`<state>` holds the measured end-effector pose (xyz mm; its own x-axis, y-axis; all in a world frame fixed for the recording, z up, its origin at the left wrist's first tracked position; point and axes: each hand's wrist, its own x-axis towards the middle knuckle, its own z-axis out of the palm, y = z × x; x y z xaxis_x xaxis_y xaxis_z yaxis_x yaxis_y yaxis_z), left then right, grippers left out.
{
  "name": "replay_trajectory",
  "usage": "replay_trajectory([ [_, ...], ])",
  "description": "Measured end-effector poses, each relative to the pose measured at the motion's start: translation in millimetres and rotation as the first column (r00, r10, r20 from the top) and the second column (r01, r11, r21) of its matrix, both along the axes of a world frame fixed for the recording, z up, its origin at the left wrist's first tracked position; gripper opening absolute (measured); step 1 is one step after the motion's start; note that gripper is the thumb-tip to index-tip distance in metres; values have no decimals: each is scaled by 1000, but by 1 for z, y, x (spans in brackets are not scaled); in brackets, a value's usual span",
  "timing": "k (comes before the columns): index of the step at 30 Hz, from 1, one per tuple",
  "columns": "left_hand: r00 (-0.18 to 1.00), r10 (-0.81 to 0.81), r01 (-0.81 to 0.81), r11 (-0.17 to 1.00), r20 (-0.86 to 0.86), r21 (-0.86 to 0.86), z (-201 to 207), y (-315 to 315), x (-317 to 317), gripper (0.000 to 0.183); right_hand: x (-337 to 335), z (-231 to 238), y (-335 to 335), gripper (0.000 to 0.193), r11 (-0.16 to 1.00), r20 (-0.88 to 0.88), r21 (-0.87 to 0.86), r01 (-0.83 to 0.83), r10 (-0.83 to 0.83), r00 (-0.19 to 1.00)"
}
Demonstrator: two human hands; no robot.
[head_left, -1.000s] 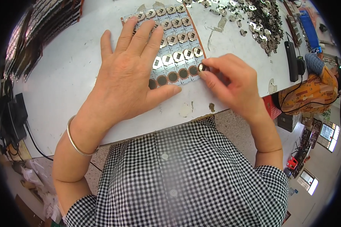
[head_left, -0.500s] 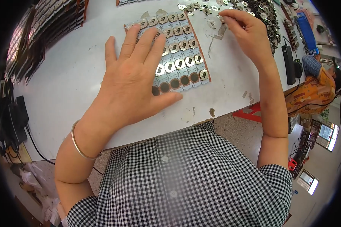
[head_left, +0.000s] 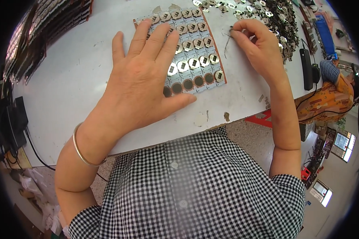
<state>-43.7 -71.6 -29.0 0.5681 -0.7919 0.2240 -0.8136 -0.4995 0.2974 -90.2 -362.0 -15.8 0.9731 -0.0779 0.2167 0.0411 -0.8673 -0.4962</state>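
A light-blue circuit board panel (head_left: 198,69) with brown side strips lies on the table. Rows of shiny metal battery clips (head_left: 194,63) sit on it. Along its near edge run several bare dark round pads (head_left: 188,84), with one clip at the right end. My left hand (head_left: 137,77) rests spread over the panel's left part, fingers stretched out, hiding what lies beneath. To the right of the panel, my right hand (head_left: 259,49) is closed in a pinch above the table. A small metal clip, seen edge-on and mostly hidden, shows at its fingertips.
A large heap of loose metal clips (head_left: 267,14) spreads at the far right. Stacked panels (head_left: 48,34) stand at the far left. A black power strip (head_left: 305,69) lies near the right edge, black adapters (head_left: 16,121) at the left. Another person (head_left: 327,97) sits beyond the right side.
My right hand has drawn back from the edge of the clip heap, nearer to me, still pinching. My left hand stays spread on the panel. The view has shifted slightly.
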Motion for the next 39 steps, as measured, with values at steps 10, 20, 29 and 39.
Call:
replay_trajectory([
  [10,1000,4,-4,1000,2,-11,-1,1,0,101,-36,30,50,15,914,-211,206,-350,391,896],
  [20,1000,20,-19,1000,19,-13,4,-1,-3,101,-31,35,62,12,934,-326,228,-276,341,882],
  [29,998,43,-50,988,52,147,19,-5,-8,100,-56,12,75,15,991,-121,111,-79,92,988],
  [39,997,40,-49,988,60,147,20,-8,-8,101,-68,-1,72,28,978,-8,179,-104,107,994],
])
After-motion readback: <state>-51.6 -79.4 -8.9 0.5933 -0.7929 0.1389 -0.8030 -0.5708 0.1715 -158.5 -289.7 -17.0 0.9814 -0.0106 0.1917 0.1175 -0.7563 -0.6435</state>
